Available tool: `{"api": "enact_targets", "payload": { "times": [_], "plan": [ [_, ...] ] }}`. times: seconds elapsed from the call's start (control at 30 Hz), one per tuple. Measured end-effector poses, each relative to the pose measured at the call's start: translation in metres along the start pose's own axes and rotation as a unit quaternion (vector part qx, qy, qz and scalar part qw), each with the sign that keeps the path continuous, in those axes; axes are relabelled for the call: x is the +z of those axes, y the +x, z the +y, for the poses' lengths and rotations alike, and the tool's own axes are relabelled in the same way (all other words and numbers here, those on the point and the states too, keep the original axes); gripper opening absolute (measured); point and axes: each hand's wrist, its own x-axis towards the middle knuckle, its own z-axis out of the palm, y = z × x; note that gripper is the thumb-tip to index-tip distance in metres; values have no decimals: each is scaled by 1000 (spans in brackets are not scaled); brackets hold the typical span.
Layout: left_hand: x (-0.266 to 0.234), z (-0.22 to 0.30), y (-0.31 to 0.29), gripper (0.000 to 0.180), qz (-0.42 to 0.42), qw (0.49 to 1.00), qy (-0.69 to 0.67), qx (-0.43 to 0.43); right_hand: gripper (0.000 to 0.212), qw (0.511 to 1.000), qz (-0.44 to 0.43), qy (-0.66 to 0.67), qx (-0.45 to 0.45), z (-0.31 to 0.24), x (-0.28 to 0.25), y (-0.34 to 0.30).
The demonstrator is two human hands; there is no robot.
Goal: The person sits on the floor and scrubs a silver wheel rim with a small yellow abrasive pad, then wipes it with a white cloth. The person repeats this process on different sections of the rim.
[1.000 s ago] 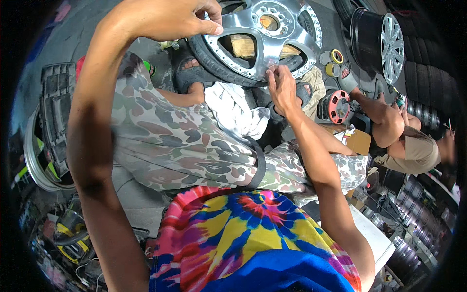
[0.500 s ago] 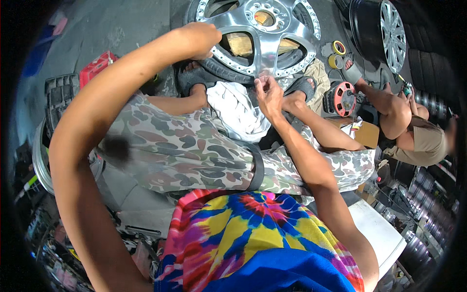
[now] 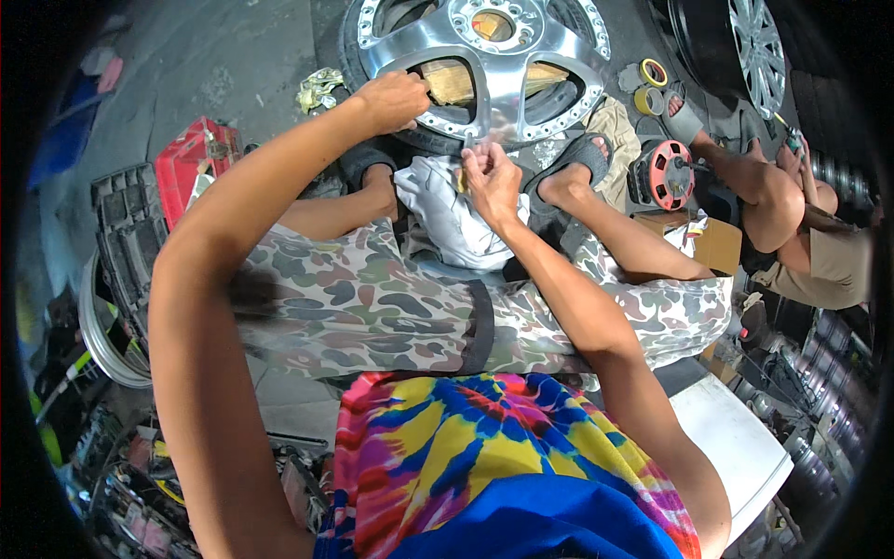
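A polished alloy wheel (image 3: pixel 503 86) lies face up in front of me, its broad spokes ringed by a lip with small bolts; a dark tyre edge shows beneath. My left hand (image 3: pixel 393 101) is curled closed over the wheel's near left lip, fingertips at a spoke opening. At the near edge, my right hand (image 3: pixel 494 182) pinches something small and thin near the base of a spoke; I cannot make out what it is. Just below that hand, a white cloth (image 3: pixel 442 214) is bunched between my legs.
Tape rolls (image 3: pixel 649 100) and an orange-and-black cable reel (image 3: pixel 670 175) lie to the right. Beyond them a seated person (image 3: pixel 778 200) holds something small beside another wheel (image 3: pixel 750 56). A red case (image 3: pixel 191 168) stands left, a cardboard box (image 3: pixel 712 244) right.
The view has shifted slightly. My left hand has slid nearer along the wheel's lip, and my right hand has moved a little left, still pinching at the near edge.
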Motion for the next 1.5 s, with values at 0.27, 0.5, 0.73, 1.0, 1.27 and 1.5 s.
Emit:
{"api": "enact_targets", "payload": {
  "times": [0.27, 0.5, 0.73, 1.0, 1.27, 1.5],
  "plan": [
    [7, -1, -4, 39, -7, 1000, -13, -11, 20, 1000, 21, -5, -10, -2, 10, 0],
    [15, 2, -5, 44, 10, 999, -16, -28, 21, 998, 17, -39, -42, 4, 22, 2],
    [32, 21, 3, 44, 75, 995, -45, -41, 20, 998, -19, -37, -56, -9, -9, 7],
    [44, 95, 71, 52, 144, 984, -47, -96, 15, 999, 15, 47, 13, 41, -95, 36],
    [-61, 85, 50, 37, 148, 961, -231, -31, 21, 994, 73, 86, 1, 69, -88, 59],
    [-266, 153, -78, 28, 298, 873, -361, 135, 24, 995, 82, 53, 8, 85, -87, 60]
  ]
}}
